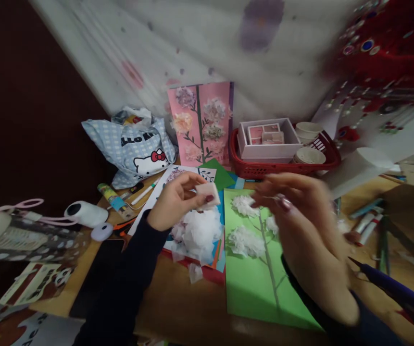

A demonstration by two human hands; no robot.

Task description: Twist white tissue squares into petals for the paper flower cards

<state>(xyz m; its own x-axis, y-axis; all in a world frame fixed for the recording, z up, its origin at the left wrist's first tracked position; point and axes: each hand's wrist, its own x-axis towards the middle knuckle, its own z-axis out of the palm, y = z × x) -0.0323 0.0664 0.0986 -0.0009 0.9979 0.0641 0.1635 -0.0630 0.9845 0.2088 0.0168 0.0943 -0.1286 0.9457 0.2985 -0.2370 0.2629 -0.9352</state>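
Right hand (pixel 306 226) up close, lower right of the frame, blurred; fingertips bunched near one another, and whether anything sits between them, I cannot tell. Beneath it lies the green card (pixel 244 293), flat and smooth, likely bendy, best lifted by its bare edges, because those ruffled white tissue flowers (pixel 246 241) look ready to crush. Bare wooden tabletop (pixel 181 307) at bottom centre.

On to the left hand (pixel 174 202), centre of the frame: thumb and fingers pinching a small pale block (pixel 211 190), squared-off, perhaps a pad of cut paper. It should be light, and firmer than its loose neighbours; the side edges are the place to hold. Just below, a white tissue heap (pixel 201 233), crumpled, sheer, surely feather-light and easy to tear: a gentle fingertip pinch there!

Farther back, the pink card (pixel 208 92) stands upright with puffy paper blooms; right of it, a glossy red plastic basket (pixel 257 170) and, behind everything, soft draped curtain (pixel 192 43).
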